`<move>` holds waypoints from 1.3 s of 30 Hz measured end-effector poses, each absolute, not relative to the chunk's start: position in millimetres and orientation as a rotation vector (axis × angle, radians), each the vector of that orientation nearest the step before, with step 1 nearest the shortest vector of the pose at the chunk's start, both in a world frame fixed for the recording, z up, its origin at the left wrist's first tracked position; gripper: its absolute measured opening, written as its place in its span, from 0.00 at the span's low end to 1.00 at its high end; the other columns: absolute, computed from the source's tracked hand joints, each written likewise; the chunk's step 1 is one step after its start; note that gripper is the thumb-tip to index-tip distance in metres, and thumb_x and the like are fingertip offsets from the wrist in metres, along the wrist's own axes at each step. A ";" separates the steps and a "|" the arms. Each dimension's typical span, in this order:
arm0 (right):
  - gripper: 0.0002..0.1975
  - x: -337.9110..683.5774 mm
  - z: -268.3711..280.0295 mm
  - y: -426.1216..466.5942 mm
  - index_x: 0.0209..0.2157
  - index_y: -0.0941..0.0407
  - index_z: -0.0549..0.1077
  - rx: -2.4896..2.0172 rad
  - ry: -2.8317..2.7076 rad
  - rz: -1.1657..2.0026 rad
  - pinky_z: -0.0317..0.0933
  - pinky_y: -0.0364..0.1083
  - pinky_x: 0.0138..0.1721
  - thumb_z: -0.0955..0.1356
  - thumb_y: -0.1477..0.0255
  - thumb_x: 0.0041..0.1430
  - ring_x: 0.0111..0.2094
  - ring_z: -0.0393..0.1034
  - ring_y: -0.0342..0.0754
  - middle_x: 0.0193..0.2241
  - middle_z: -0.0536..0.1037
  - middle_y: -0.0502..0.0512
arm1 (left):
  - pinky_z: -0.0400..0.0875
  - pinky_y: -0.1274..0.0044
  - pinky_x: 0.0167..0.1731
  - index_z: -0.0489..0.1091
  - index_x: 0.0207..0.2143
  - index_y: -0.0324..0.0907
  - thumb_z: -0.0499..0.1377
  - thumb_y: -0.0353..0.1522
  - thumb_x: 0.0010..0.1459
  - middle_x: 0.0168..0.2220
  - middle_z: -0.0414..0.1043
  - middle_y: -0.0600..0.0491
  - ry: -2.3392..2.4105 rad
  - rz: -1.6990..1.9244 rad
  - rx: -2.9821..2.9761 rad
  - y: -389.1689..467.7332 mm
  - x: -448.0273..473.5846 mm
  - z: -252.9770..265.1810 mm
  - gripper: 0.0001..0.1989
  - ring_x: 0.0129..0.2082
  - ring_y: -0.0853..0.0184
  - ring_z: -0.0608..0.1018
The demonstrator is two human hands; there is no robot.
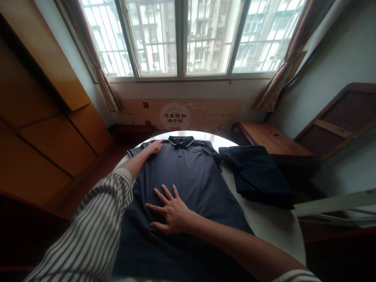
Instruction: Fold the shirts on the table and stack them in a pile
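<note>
A dark grey polo shirt (188, 176) lies spread face up, its collar toward the window and its buttoned placket showing. White piping edges the collar and the left sleeve hem. My left hand (154, 147) rests on the shirt near the shoulder at the left, its fingers stretched out flat. Lower down, my right hand (172, 213) presses on the shirt's front with the fingers spread wide. Neither hand grips the cloth. Beneath the shirt is a white round table (276, 225).
Folded dark navy cloth (258, 174) sits at the table's right side. Beyond it stands a wooden desk (273, 137), with a wood-framed panel (337, 121) at the right wall. Wooden cabinets (53, 152) line the left. A printed banner (176, 113) hangs below the barred window (182, 37).
</note>
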State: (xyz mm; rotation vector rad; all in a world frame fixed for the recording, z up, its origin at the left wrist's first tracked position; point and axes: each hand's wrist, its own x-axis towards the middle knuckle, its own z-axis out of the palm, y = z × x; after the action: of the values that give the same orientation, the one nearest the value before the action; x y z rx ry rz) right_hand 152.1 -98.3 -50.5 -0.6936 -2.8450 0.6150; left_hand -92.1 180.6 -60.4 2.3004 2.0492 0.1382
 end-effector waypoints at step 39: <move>0.19 244.9 0.4 93.9 0.54 0.68 0.69 -1.823 -2.259 0.209 0.57 0.51 0.58 0.63 0.72 0.66 0.58 0.62 0.61 0.54 0.69 0.75 | 0.46 0.48 0.63 0.49 0.69 0.53 0.36 0.52 0.65 0.71 0.42 0.54 2.247 0.130 2.085 157.9 -94.4 -84.8 0.34 0.70 0.53 0.47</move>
State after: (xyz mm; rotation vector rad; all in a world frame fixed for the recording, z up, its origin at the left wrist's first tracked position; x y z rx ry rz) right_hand 244.9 93.9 0.4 -1.8232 -2.2589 0.2095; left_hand -94.4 157.9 -84.8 2.0850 2.2471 0.1299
